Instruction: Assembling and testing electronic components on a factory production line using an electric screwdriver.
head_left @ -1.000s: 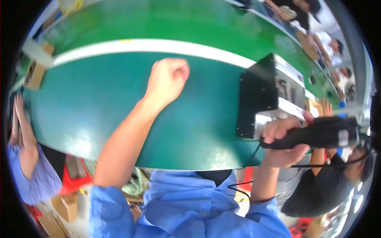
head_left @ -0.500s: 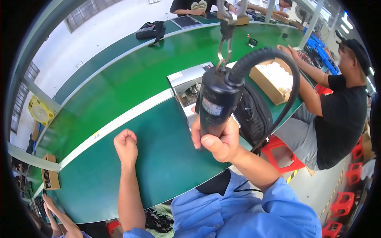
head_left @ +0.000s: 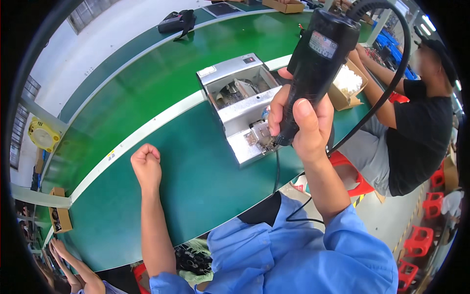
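In my right hand (head_left: 311,120) is a black electric screwdriver (head_left: 320,56), my fingers wrapped round its lower body. It hangs tilted, its tip down at the front end of a silver screw feeder (head_left: 235,115); whether the tip touches the outlet, I cannot tell. The feeder's open tray holds a dark heap of small screws. My left hand (head_left: 147,169) is closed in a loose fist over the green bench (head_left: 191,161), left of the feeder. Whatever its fingers may hold is hidden.
A thick black cable (head_left: 404,54) loops from the screwdriver's top down past my right forearm. At right, a co-worker in black sits by a carton of white parts (head_left: 350,88). A narrow carton (head_left: 61,220) stands at far left near another person's hands. A white strip (head_left: 142,134) crosses the bench.
My right hand has moved right with the screwdriver and tilted it, bringing the feeder into fuller view. My left fist stays closed, slightly further left and up in the picture.
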A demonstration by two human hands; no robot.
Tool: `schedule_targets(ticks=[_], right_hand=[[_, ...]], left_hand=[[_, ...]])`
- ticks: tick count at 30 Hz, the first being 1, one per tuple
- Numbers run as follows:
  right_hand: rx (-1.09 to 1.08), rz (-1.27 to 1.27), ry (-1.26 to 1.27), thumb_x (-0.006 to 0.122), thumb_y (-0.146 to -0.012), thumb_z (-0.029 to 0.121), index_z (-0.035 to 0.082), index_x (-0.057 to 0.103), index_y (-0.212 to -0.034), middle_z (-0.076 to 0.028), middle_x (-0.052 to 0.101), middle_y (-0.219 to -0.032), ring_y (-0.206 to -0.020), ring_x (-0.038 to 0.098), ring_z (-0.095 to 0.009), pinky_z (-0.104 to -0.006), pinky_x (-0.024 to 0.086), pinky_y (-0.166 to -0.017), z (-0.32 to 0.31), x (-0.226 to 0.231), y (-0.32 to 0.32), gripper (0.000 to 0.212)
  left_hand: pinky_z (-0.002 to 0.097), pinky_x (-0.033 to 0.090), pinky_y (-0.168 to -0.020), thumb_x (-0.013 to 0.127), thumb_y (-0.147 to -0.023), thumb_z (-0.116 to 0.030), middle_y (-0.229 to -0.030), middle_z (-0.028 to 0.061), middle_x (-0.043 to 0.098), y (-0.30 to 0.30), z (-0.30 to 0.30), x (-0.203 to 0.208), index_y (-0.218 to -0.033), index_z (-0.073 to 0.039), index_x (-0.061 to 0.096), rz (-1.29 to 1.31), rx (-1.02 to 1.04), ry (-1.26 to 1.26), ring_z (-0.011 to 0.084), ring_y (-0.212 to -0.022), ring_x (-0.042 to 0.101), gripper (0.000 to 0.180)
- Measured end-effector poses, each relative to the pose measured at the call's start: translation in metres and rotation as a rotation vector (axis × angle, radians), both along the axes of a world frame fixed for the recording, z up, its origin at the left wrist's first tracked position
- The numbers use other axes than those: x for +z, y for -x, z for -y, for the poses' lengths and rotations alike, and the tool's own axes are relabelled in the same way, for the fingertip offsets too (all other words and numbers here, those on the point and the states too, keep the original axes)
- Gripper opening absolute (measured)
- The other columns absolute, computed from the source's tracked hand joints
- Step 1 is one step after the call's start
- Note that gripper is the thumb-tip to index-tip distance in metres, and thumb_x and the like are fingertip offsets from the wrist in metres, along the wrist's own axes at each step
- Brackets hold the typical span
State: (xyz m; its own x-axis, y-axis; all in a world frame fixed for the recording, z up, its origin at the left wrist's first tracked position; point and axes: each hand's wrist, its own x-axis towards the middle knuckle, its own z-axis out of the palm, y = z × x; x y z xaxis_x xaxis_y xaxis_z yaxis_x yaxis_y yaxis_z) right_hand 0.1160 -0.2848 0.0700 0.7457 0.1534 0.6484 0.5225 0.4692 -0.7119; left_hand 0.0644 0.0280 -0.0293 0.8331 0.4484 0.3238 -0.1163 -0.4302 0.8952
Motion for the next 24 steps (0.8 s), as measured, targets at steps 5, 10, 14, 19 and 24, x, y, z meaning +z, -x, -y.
schedule_targets(ticks=[5,10,14,19,24], right_hand=[[0.024,0.094,-0.010,0.055,-0.088,0.016,-0.005,0.043,-0.118,-0.008,0.054,-0.070,-0.053,0.049,-0.009,-0.0229,0.042,-0.052,-0.005,-0.001,0.004,0.038],[0.018,0.131,-0.029,0.056,-0.088,0.015,-0.006,0.043,-0.117,-0.007,0.054,-0.070,-0.053,0.050,-0.009,-0.0221,0.041,-0.051,-0.011,0.003,0.004,0.038],[-0.013,0.126,-0.025,0.056,-0.088,0.015,-0.006,0.043,-0.115,-0.007,0.054,-0.069,-0.052,0.050,-0.009,-0.0221,0.042,-0.050,-0.012,0.010,0.003,0.036],[-0.009,0.142,-0.042,0.056,-0.088,0.014,-0.005,0.043,-0.113,-0.007,0.054,-0.069,-0.052,0.050,-0.009,-0.0225,0.042,-0.050,-0.014,0.009,0.002,0.034],[0.000,0.161,-0.042,0.056,-0.088,0.013,-0.005,0.043,-0.112,-0.007,0.054,-0.069,-0.052,0.050,-0.009,-0.0227,0.043,-0.050,-0.015,0.008,0.002,0.033]], left_hand=[[0.0222,0.024,-0.042,0.031,-0.070,0.009,-0.051,-0.0014,0.041,0.000,-0.001,-0.002,-0.056,-0.002,0.047,-0.005,-0.001,-0.011,0.0046,-0.047,0.035,0.024],[0.0223,0.025,-0.043,0.031,-0.070,0.009,-0.051,-0.0007,0.042,0.000,0.000,-0.002,-0.056,-0.002,0.047,-0.003,-0.006,0.009,0.0051,-0.048,0.036,0.024],[0.0224,0.026,-0.043,0.031,-0.071,0.009,-0.052,-0.0002,0.042,0.000,0.001,0.001,-0.057,-0.002,0.047,-0.009,-0.005,-0.011,0.0055,-0.048,0.036,0.024],[0.0225,0.027,-0.044,0.031,-0.070,0.009,-0.052,0.0000,0.043,0.000,0.001,0.001,-0.057,-0.002,0.047,-0.018,-0.008,-0.016,0.0056,-0.049,0.037,0.024],[0.0225,0.027,-0.044,0.031,-0.070,0.009,-0.052,0.0003,0.043,0.000,0.000,0.000,-0.057,-0.002,0.047,-0.023,-0.013,0.002,0.0056,-0.049,0.037,0.023]])
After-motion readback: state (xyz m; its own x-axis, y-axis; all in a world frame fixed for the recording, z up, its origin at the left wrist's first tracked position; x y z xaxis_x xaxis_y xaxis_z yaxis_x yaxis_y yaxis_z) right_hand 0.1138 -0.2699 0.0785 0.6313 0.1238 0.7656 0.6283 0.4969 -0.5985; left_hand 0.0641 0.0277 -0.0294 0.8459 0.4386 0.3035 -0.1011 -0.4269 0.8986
